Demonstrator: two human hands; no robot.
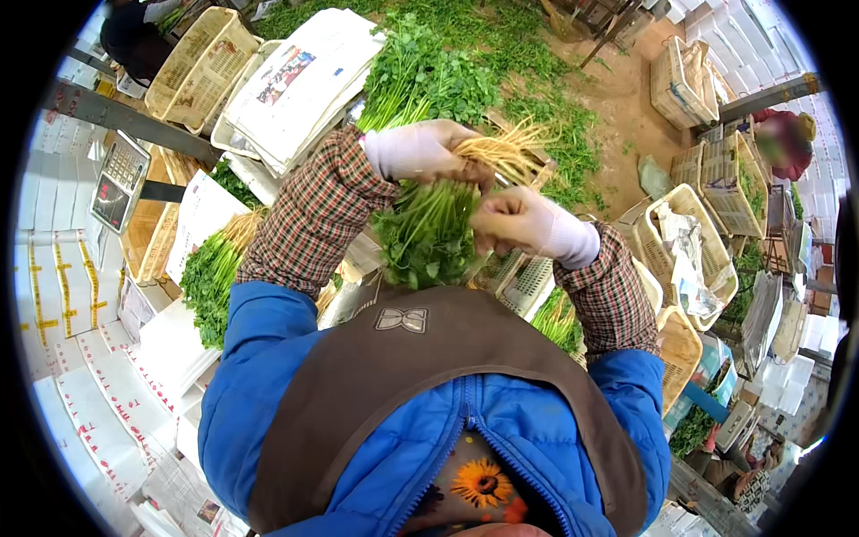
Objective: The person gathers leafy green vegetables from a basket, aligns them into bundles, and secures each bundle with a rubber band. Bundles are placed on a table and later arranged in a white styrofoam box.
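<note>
My left hand [429, 151], in a pale knit glove, is closed around a bunch of leafy green herbs [429, 235] near its pale roots [510, 151]. The roots point to the right and the leaves hang down towards my apron. Just below the roots is my right hand [513, 221], gloved too, with its fingers curled close to the stems; whether it pinches anything is hidden. Behind my left hand lies a large heap of the same greens [429, 80]. More bundled greens with roots [215, 275] rest to the left, and others [558, 322] lie by my right forearm.
Stacked newspapers [302, 87] lie on a crate at the upper left, near plastic crates [201, 67] and a digital scale [121, 181]. A crate with paper [691, 255] stands at right. Loose greens [537, 54] cover part of the floor. Another person [785, 144] is at far right.
</note>
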